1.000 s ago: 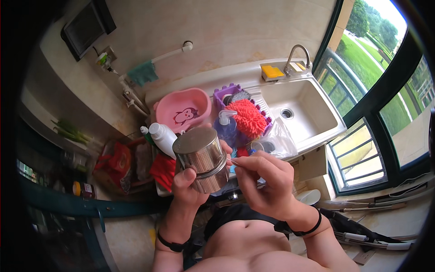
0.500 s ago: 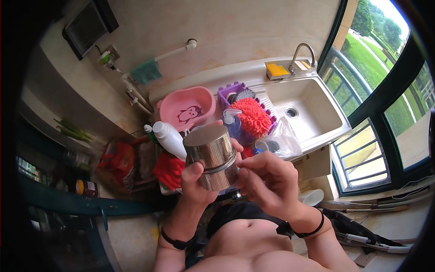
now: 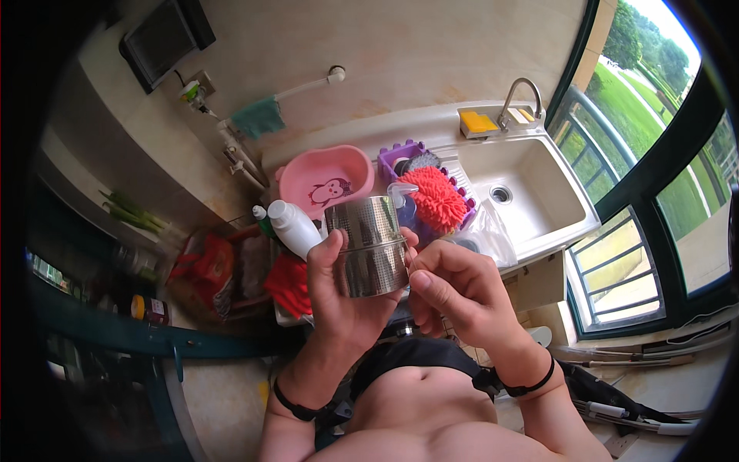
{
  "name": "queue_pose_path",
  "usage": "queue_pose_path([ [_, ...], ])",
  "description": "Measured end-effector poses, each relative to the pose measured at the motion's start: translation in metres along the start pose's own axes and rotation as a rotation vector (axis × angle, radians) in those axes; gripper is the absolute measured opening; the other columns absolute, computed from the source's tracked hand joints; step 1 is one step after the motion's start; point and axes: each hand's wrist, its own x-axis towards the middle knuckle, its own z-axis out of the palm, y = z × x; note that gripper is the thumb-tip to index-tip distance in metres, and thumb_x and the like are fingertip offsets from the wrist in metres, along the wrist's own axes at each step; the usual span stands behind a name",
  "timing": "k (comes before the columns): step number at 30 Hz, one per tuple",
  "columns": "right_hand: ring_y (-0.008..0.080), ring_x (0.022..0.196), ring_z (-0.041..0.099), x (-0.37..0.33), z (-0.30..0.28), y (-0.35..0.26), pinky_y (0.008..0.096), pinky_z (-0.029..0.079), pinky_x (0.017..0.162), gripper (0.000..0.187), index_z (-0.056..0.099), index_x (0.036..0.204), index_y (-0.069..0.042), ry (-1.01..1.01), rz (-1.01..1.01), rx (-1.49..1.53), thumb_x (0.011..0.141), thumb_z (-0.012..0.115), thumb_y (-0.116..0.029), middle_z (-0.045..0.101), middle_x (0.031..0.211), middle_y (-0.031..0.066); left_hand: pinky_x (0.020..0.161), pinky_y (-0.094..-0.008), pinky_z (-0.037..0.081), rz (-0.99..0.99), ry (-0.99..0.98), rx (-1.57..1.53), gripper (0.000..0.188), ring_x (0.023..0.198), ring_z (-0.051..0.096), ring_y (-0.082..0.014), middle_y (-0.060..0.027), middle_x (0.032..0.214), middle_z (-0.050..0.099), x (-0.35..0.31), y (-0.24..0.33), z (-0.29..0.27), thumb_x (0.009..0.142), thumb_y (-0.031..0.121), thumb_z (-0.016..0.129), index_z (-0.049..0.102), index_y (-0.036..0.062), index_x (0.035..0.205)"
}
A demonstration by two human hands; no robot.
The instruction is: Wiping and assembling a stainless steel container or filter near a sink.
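Observation:
My left hand (image 3: 336, 285) is wrapped round a shiny perforated metal cylinder (image 3: 368, 250), with a rim running round its middle. The cylinder stands nearly upright before my chest, its lower half nearest my palm. Close to its right side, my right hand (image 3: 462, 289) is closed in a pinch, thumb against the curled index finger. What the pinch holds, if anything, is too small to make out. Behind the cylinder are a white bottle (image 3: 292, 229) and a clear pump bottle (image 3: 403, 206), partly hidden.
On the sink counter stand a pink basin (image 3: 326, 179) and a purple basket (image 3: 402, 156) with a red chenille mitt (image 3: 433, 200). The sink (image 3: 531, 185) lies to the right, with a clear plastic bag (image 3: 491, 235) by its near edge. Red cloth (image 3: 289, 285) lies left of my hands.
The cylinder has tipped so that its flat top no longer shows, and it has risen slightly. My right hand stays pinched beside it. The whole view has shifted a little.

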Motion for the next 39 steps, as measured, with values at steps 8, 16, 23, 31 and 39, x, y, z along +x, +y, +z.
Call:
queue_pose_path([
  [8,0.0038,0.059,0.056,0.006,0.009,0.010,0.0197,0.045,0.052,0.017,0.060,0.103,-0.002,0.003,-0.101,-0.064,0.105,0.061,-0.019,0.061,0.072,-0.0013,0.090,-0.0426,0.057,-0.003,0.067,-0.032,0.053,0.098,0.070,-0.0292,-0.0213,0.113,0.068,-0.007,0.007,0.004,0.098,0.048,0.056,0.058,0.0041,0.128],
  [16,0.0083,0.057,0.060,0.009,0.006,0.006,0.0214,0.046,0.048,0.021,0.061,0.098,-0.005,-0.070,0.074,0.161,0.105,0.061,-0.024,0.063,0.069,0.0014,0.091,-0.0416,0.056,0.058,0.039,0.010,0.058,0.099,0.068,-0.0285,-0.0229,0.113,0.067,-0.012,0.011,-0.001,0.096,0.048,0.059,0.057,-0.0002,0.129],
  [23,0.0117,0.050,0.056,0.009,-0.007,0.004,0.0235,0.041,0.041,0.019,0.062,0.097,-0.004,-0.149,0.158,0.506,0.102,0.061,-0.023,0.058,0.064,0.0053,0.090,-0.0411,0.056,0.050,0.019,0.099,0.065,0.098,0.068,-0.0298,-0.0237,0.114,0.066,-0.017,0.013,-0.001,0.095,0.048,0.059,0.055,-0.0049,0.132],
  [31,0.0131,0.044,0.052,0.007,-0.014,0.011,0.0237,0.038,0.039,0.018,0.061,0.096,-0.005,-0.163,0.236,0.678,0.102,0.059,-0.022,0.056,0.062,0.0069,0.091,-0.0431,0.057,0.070,-0.058,0.134,0.074,0.106,0.067,-0.0321,-0.0287,0.128,0.059,-0.021,0.011,-0.013,0.094,0.048,0.064,0.046,-0.0056,0.141],
  [39,0.0084,0.046,0.050,0.007,-0.027,0.018,0.0218,0.036,0.040,0.023,0.058,0.090,-0.009,0.026,0.151,0.424,0.104,0.061,-0.027,0.054,0.062,0.0011,0.114,-0.0683,0.034,-0.141,-0.250,0.093,0.101,0.139,0.043,-0.0520,-0.0351,0.148,0.043,-0.029,0.017,-0.053,0.086,0.079,0.058,0.039,0.0018,0.149],
])
